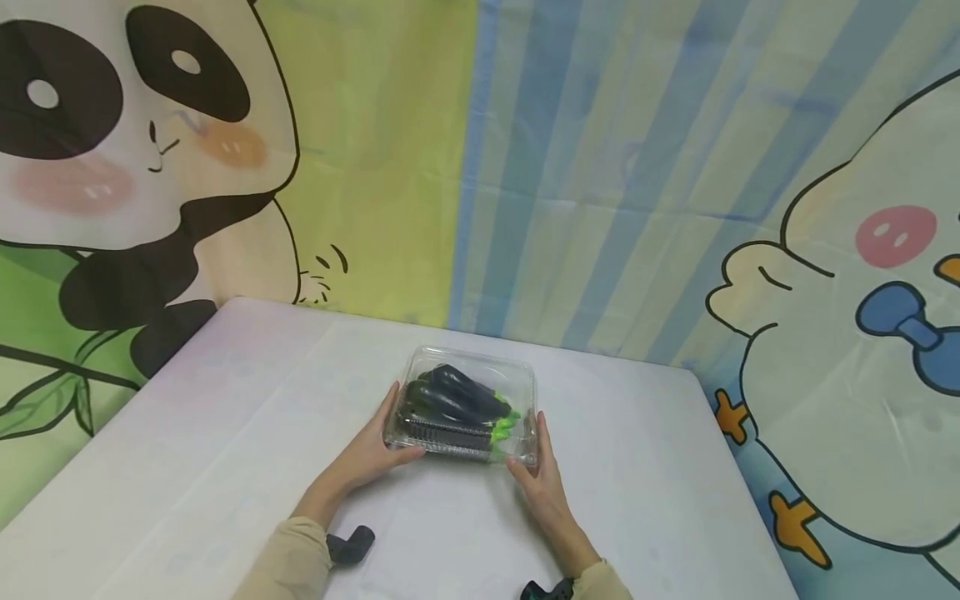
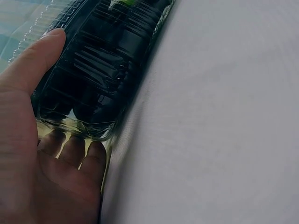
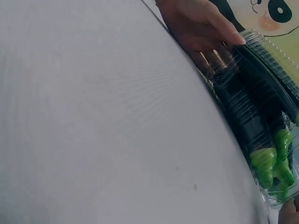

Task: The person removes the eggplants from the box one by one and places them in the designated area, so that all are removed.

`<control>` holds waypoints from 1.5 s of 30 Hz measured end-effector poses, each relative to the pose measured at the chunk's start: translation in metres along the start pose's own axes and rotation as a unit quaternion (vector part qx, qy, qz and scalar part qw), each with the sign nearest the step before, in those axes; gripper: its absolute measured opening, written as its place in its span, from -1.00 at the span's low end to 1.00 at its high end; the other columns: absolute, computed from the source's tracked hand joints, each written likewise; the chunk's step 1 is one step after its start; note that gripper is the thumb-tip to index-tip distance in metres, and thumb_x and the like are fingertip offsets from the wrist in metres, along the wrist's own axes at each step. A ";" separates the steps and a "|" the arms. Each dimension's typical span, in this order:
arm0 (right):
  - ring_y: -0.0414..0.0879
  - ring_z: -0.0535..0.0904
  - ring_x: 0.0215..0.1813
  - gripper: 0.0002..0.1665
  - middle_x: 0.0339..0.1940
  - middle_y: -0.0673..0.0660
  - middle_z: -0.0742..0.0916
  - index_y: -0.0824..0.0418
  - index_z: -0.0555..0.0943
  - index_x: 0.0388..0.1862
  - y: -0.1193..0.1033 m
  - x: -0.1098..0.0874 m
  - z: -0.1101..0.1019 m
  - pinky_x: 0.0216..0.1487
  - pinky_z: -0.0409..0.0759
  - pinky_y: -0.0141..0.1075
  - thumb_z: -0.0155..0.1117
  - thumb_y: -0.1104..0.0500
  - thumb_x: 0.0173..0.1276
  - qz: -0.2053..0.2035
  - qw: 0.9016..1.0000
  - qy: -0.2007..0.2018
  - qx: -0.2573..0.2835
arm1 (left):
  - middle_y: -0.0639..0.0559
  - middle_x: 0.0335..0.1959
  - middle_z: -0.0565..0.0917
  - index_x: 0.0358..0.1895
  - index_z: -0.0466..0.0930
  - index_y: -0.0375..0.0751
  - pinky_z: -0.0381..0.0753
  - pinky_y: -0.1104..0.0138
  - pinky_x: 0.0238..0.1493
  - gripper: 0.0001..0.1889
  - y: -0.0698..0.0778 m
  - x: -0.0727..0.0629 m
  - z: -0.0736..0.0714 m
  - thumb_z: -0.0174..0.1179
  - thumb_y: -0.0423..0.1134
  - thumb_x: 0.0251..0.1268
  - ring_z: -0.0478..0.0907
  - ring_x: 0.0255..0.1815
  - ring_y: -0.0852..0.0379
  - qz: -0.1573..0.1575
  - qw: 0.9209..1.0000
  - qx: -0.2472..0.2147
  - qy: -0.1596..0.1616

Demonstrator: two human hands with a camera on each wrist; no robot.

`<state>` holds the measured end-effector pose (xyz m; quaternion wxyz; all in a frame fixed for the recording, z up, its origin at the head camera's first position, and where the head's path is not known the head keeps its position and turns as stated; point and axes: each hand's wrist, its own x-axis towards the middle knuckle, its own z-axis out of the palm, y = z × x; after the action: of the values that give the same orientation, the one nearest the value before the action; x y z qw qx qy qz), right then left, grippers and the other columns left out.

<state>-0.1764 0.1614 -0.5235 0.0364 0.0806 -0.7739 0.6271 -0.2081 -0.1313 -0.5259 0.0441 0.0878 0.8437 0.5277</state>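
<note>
A clear plastic box [image 1: 517, 379] with its lid down is held between my two hands over the far middle of the white table. Inside it lie several dark purple eggplants [image 1: 453, 396], their bright green stems pointing right. My left hand [image 1: 363, 454] grips the left end, thumb along the near edge; in the left wrist view its fingers [image 2: 72, 151] reach under that end. Gripping the near right corner is my right hand [image 1: 543, 487], thumb on the near side and fingers along the right side. Only a bit of the right hand [image 3: 289, 213] shows in the right wrist view.
The white table [image 1: 637, 467] spreads around the box and ends at a patterned cloth backdrop [image 1: 375, 167] with a panda and a white bird. A dark device [image 1: 351, 546] sits by the left wrist, another [image 1: 547, 590] by the right wrist.
</note>
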 end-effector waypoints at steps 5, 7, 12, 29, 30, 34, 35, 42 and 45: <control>0.18 -0.20 0.58 -0.03 0.59 0.19 -0.06 0.20 -0.22 0.56 0.000 0.000 0.002 0.46 -0.05 0.22 0.10 0.24 0.34 -0.002 1.000 0.010 -0.001 | -0.01 0.57 -0.14 0.53 -0.37 0.18 -0.05 -0.26 0.40 0.30 -0.001 0.000 -0.001 0.46 0.16 -0.17 -0.12 0.53 -0.27 -0.002 1.000 -0.006 -0.002; 0.13 -0.20 0.58 -0.05 0.59 0.17 -0.04 0.20 -0.20 0.56 0.001 -0.001 0.003 0.50 -0.10 0.17 0.09 0.26 0.35 -0.003 1.000 0.015 0.001 | -0.01 0.58 -0.14 0.53 -0.37 0.20 -0.05 -0.26 0.40 0.30 -0.001 0.001 -0.001 0.47 0.18 -0.19 -0.12 0.53 -0.28 -0.004 1.000 -0.006 -0.002; 0.04 -0.20 0.59 -0.10 0.59 0.14 -0.04 0.17 -0.19 0.56 0.000 -0.001 0.004 0.52 -0.06 -0.04 0.03 0.27 0.39 -0.007 1.000 0.019 0.004 | -0.03 0.57 -0.12 0.53 -0.35 0.20 -0.04 -0.26 0.40 0.30 -0.001 0.002 -0.003 0.48 0.17 -0.20 -0.10 0.52 -0.29 -0.002 1.000 -0.006 -0.001; 0.00 -0.29 0.59 -0.26 0.59 0.16 -0.09 0.28 -0.24 0.54 -0.040 -0.012 0.008 0.56 -0.28 -0.02 -0.23 0.35 0.49 0.028 1.000 0.004 -0.001 | 0.01 0.58 -0.15 0.53 -0.38 0.21 -0.07 -0.27 0.40 0.29 -0.001 -0.002 -0.005 0.47 0.15 -0.17 -0.14 0.54 -0.26 0.001 1.000 -0.018 -0.008; 0.01 -0.29 0.59 -0.26 0.59 0.17 -0.09 0.29 -0.24 0.54 -0.040 -0.012 0.008 0.55 -0.28 -0.01 -0.23 0.35 0.50 0.028 1.000 0.003 0.000 | 0.01 0.58 -0.16 0.53 -0.38 0.21 -0.07 -0.27 0.41 0.30 -0.001 -0.002 -0.005 0.47 0.16 -0.17 -0.14 0.54 -0.26 0.001 1.000 -0.019 -0.008; 0.01 -0.30 0.59 -0.26 0.59 0.17 -0.10 0.31 -0.24 0.53 -0.039 -0.011 0.007 0.55 -0.29 -0.01 -0.21 0.35 0.50 0.028 1.000 0.002 0.008 | 0.02 0.58 -0.17 0.53 -0.38 0.21 -0.08 -0.27 0.41 0.30 -0.003 -0.001 -0.004 0.47 0.18 -0.19 -0.15 0.54 -0.26 -0.001 1.000 -0.019 -0.007; 0.01 -0.30 0.59 -0.26 0.59 0.16 -0.10 0.31 -0.24 0.54 -0.039 -0.011 0.007 0.55 -0.29 -0.01 -0.20 0.34 0.50 0.027 1.000 0.002 0.006 | 0.03 0.58 -0.17 0.53 -0.37 0.21 -0.08 -0.26 0.41 0.31 -0.003 -0.001 -0.004 0.47 0.18 -0.19 -0.15 0.54 -0.25 -0.002 1.000 -0.018 -0.007; 0.07 -0.30 0.59 -0.20 0.58 0.21 -0.08 0.25 -0.24 0.55 -0.039 -0.009 0.002 0.54 -0.29 0.06 -0.14 0.38 0.47 0.008 1.000 -0.004 -0.013 | 0.05 0.58 -0.14 0.53 -0.37 0.21 -0.06 -0.27 0.40 0.30 -0.003 0.000 -0.003 0.46 0.21 -0.19 -0.13 0.54 -0.26 -0.006 1.000 -0.006 -0.003; 0.11 -0.28 0.58 -0.14 0.59 0.18 -0.07 0.16 -0.22 0.56 -0.032 -0.007 -0.002 0.52 -0.25 0.17 -0.06 0.39 0.43 -0.020 0.998 0.002 -0.052 | 0.06 0.58 -0.14 0.53 -0.37 0.22 -0.06 -0.26 0.41 0.30 -0.002 0.001 -0.001 0.45 0.22 -0.19 -0.14 0.54 -0.24 -0.005 1.000 -0.005 -0.005</control>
<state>-0.1644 0.1573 -0.4933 0.0543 0.0928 -0.8034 0.5856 -0.2093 -0.1332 -0.5273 0.0511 0.0861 0.8414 0.5310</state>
